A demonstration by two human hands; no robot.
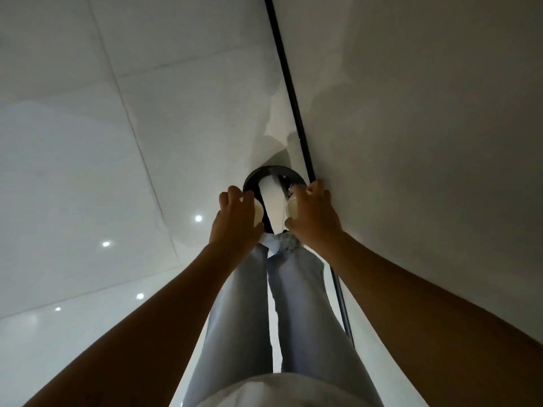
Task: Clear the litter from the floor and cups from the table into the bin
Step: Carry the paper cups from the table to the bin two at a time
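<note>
1. Looking down from the head view, both arms reach out over a round black bin (252, 179) standing on the glossy white tiled floor (88, 171), close beside a black strip (289, 83) along the wall (426, 113).
2. Left hand (235, 221) has its grip curled round a pale paper cup (256, 212), held just above the bin's rim.
3. Right hand (314, 215) has its grip clamped on a second paper cup (293, 208), likewise over the bin.
4. Pale blue jeans (296, 304) show below the arms.
</note>
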